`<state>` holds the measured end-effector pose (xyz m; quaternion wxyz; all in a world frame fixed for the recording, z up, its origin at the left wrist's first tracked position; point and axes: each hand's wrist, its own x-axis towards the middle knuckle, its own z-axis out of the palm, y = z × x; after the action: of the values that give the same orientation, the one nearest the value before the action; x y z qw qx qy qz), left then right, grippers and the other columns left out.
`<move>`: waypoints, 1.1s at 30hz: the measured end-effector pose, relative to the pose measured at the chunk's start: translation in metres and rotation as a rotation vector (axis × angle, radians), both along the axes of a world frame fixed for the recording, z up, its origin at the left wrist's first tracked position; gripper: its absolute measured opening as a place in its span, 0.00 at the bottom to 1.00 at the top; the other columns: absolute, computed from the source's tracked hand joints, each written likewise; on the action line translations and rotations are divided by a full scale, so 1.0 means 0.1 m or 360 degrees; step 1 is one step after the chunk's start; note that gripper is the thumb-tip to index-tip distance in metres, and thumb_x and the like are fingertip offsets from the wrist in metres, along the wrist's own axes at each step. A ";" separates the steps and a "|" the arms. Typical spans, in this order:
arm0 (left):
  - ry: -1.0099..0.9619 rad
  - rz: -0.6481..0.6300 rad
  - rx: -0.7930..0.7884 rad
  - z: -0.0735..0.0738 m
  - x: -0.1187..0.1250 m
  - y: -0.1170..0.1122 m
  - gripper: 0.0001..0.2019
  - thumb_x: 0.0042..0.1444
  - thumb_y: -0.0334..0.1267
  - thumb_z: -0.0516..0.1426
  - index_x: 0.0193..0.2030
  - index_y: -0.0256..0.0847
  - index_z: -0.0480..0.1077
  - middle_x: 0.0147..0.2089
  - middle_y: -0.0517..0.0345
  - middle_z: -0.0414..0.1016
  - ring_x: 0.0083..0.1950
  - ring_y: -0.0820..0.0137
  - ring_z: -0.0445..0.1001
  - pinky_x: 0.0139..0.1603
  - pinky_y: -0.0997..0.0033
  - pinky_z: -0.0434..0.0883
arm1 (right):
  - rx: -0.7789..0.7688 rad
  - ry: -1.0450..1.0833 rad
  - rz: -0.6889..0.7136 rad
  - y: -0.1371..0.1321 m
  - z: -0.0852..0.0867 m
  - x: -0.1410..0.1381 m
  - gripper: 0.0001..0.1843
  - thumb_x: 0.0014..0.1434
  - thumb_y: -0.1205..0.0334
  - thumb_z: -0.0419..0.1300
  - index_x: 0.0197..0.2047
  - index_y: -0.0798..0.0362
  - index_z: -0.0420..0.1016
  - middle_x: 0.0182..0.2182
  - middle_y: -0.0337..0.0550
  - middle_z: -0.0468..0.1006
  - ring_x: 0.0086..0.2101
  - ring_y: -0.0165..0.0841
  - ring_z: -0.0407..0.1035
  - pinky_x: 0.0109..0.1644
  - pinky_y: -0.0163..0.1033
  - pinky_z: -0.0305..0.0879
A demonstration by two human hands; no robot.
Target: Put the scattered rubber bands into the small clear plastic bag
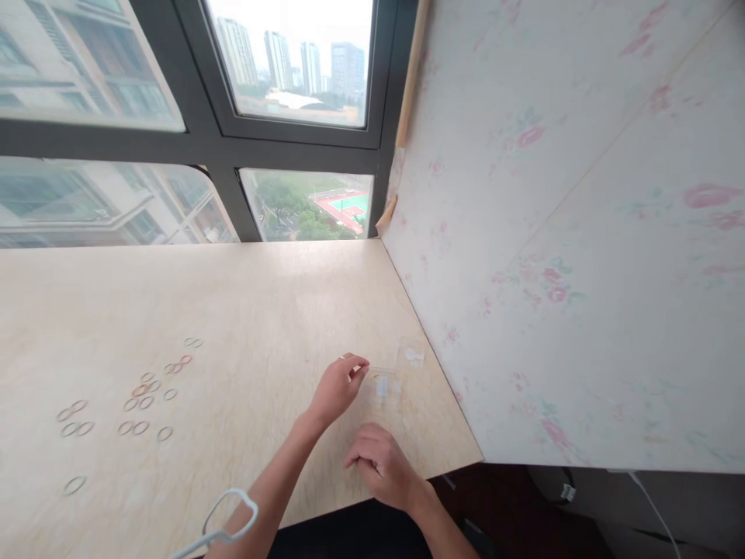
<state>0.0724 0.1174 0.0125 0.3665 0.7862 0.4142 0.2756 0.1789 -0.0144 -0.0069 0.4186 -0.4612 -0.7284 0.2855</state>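
My left hand (341, 388) reaches to the upper left corner of a clear plastic box (391, 388), its thumb and forefinger pinched at the edge. Inside the see-through box are a pale label-like patch and small yellowish bits too small to name. Just below the box, near the front of the table, my right hand (381, 463) is closed with the fingers curled inward. Whether anything is inside those fingers is hidden. Beyond the box, by the wall, lies a small clear plastic piece (414, 355) with white parts.
Several thin rings (147, 402) in greenish and reddish tones lie scattered over the left of the marble-patterned table (261, 310). A flowered wall (559, 233) bounds the right side, a dark-framed window (308, 147) the back. A white loop (233, 516) crosses in front of my left forearm.
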 end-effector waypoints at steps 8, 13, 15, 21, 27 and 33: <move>-0.0129 0.0064 -0.0343 -0.09 -0.17 -0.23 0.12 0.60 0.41 0.51 0.47 0.40 0.70 0.46 0.50 0.76 0.39 0.66 0.75 0.39 0.67 0.72 | -0.0038 0.0030 -0.0251 0.11 0.01 0.29 0.17 0.51 0.79 0.47 0.27 0.51 0.72 0.24 0.39 0.71 0.30 0.34 0.66 0.37 0.39 0.61; -0.0220 0.0154 -0.0334 -0.13 -0.30 -0.32 0.14 0.59 0.42 0.52 0.48 0.41 0.69 0.47 0.49 0.74 0.41 0.65 0.75 0.38 0.66 0.73 | -0.0003 -0.0124 -0.0284 0.19 0.05 0.44 0.16 0.53 0.79 0.48 0.28 0.51 0.72 0.25 0.39 0.71 0.31 0.34 0.65 0.38 0.39 0.60; -0.0239 0.0216 -0.0334 -0.12 -0.41 -0.32 0.14 0.59 0.43 0.52 0.47 0.40 0.69 0.46 0.49 0.75 0.40 0.65 0.75 0.37 0.65 0.74 | -0.0016 -0.0123 -0.0243 0.18 0.06 0.42 0.16 0.53 0.79 0.48 0.28 0.52 0.72 0.25 0.39 0.71 0.31 0.33 0.65 0.38 0.39 0.60; -0.0254 0.0389 -0.0424 -0.14 -0.77 -0.37 0.14 0.58 0.45 0.52 0.45 0.39 0.71 0.41 0.50 0.77 0.38 0.65 0.76 0.38 0.65 0.74 | -0.0013 -0.0114 -0.0201 0.17 -0.02 0.24 0.16 0.53 0.79 0.48 0.27 0.52 0.71 0.24 0.39 0.72 0.30 0.33 0.66 0.38 0.39 0.59; -0.0337 0.0471 -0.0477 -0.24 -0.95 -0.50 0.15 0.59 0.46 0.53 0.45 0.39 0.71 0.37 0.52 0.77 0.37 0.64 0.76 0.38 0.65 0.73 | -0.0034 -0.0155 -0.0254 0.27 0.02 0.20 0.16 0.54 0.78 0.47 0.27 0.52 0.71 0.24 0.39 0.71 0.30 0.33 0.66 0.38 0.39 0.59; -0.0408 0.0516 -0.0388 -0.26 -1.06 -0.66 0.13 0.60 0.44 0.52 0.44 0.40 0.72 0.36 0.53 0.77 0.36 0.65 0.76 0.38 0.66 0.73 | -0.0064 -0.0155 -0.0187 0.25 0.15 0.08 0.15 0.55 0.77 0.48 0.27 0.52 0.71 0.24 0.39 0.70 0.29 0.33 0.66 0.36 0.38 0.60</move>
<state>-0.0338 0.0518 -0.0135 0.4593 0.6179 0.5153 0.3765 0.1869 0.0105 0.0080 0.3893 -0.5248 -0.7138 0.2521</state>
